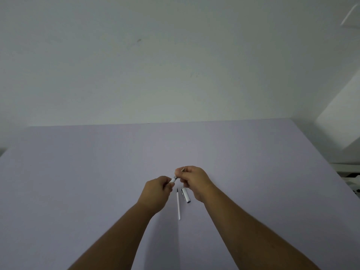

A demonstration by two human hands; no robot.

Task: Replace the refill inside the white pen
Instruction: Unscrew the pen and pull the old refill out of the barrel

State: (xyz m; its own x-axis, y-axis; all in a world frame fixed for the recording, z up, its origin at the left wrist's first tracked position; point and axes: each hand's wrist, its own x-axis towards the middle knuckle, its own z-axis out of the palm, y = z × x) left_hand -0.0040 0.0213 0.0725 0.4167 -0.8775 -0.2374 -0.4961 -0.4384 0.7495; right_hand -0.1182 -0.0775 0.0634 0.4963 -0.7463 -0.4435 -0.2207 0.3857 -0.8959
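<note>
My left hand (158, 189) is closed around the white pen barrel (172, 180), whose end pokes out toward the right. My right hand (191, 177) pinches the pen's tip section (176, 177) right at the barrel's end, and a thin point shows above its fingers. Both hands hover just above the lilac table (97, 182). Below them on the table lies a thin white refill (178, 206) with a dark tip, pointing away from me. Beside it to the right lies the white pen cap (186, 195) with a metal clip.
A plain white wall rises behind the table's far edge. A white block or cabinet (339, 129) stands at the right, past the table's right edge, with dark clutter (350, 178) below it.
</note>
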